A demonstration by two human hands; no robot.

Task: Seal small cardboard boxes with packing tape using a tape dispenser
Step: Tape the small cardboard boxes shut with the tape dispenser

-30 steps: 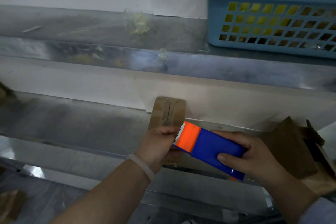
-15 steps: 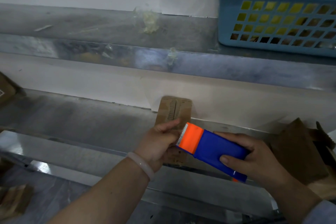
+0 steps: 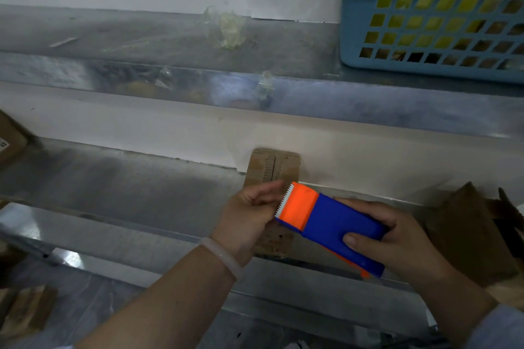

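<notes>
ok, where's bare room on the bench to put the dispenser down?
Best: the bare steel bench left of the box, up to the cardboard at the left edge. Also the upper shelf left of the basket, bar a tape scrap. Crowded: right of the right hand holding the dispenser, torn cardboard piled there.

Print on the cardboard box [image 3: 273, 167] looks too blurred to read.

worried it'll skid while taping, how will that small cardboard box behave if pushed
The small cardboard box looks small and light, so it would probably slide on the smooth steel shelf. Its cardboard top likely flexes under hard pressure from the tape dispenser.
</notes>
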